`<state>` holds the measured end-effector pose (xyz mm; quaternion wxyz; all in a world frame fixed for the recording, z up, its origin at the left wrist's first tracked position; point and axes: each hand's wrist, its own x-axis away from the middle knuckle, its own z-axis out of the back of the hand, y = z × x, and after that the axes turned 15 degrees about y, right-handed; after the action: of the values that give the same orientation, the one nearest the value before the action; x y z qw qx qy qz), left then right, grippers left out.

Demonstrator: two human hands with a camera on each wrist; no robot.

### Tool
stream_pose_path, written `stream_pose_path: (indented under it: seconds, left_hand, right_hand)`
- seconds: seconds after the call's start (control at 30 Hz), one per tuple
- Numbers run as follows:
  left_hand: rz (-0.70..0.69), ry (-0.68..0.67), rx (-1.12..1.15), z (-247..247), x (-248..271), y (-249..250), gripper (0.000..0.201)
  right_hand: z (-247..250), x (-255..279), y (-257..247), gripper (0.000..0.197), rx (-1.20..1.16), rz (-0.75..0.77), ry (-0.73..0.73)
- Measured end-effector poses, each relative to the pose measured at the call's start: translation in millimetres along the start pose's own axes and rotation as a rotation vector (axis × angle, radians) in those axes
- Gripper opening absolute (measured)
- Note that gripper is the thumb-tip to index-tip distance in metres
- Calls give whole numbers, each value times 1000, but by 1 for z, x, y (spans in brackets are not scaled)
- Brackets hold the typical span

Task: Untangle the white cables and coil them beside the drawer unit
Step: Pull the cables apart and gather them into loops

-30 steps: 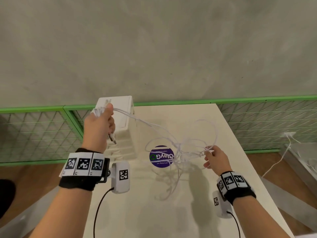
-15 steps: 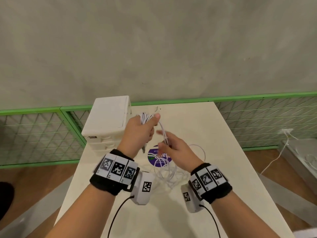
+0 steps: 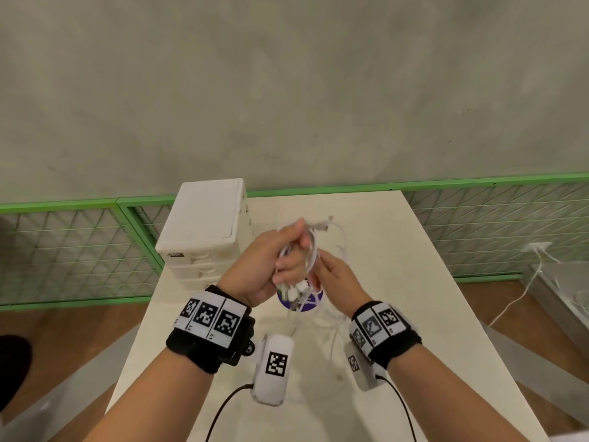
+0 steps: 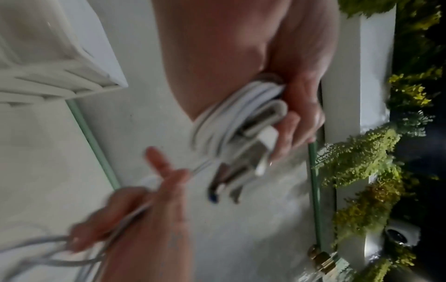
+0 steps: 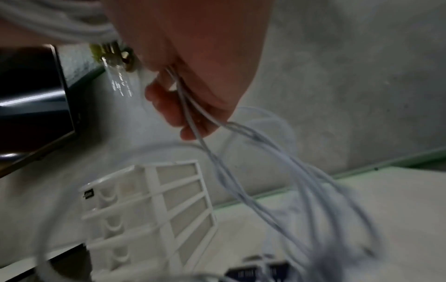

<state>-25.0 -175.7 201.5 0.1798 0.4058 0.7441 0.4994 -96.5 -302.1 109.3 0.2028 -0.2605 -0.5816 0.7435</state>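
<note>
Above the table's middle, my left hand [image 3: 280, 260] grips a bundle of white cables [image 3: 310, 247]; several plug ends [image 3: 294, 290] hang below the fist. The left wrist view shows the cable bundle [image 4: 231, 110] and plugs [image 4: 253, 152] wrapped in the curled fingers. My right hand [image 3: 331, 275] is close beside it, its fingers curled round loose white strands [image 5: 193, 114] that trail down to the table [image 3: 398, 282]. The white drawer unit [image 3: 204, 228] stands at the table's back left, just left of both hands.
A round purple sticker [image 3: 301, 303] lies on the table under the hands. Loose cable loops [image 3: 331, 323] rest near the right wrist. A green mesh fence [image 3: 73, 250] runs behind the table below a grey wall. Another white cord [image 3: 516, 298] lies on the floor at right.
My left hand came from the drawer unit to the table's middle with the bundle. The right hand moved in from the right and closed up to it; the cable loops shortened.
</note>
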Motion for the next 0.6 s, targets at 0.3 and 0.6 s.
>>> stream_pose_path:
  seconds: [0.3, 0.6]
  left_hand:
    - [-482, 543, 381, 2, -17, 30, 26]
    - [-571, 629, -1366, 56, -36, -13, 25]
  right_hand:
    - [3, 18, 42, 24, 286, -87, -187]
    - [4, 31, 9, 22, 181, 97, -243]
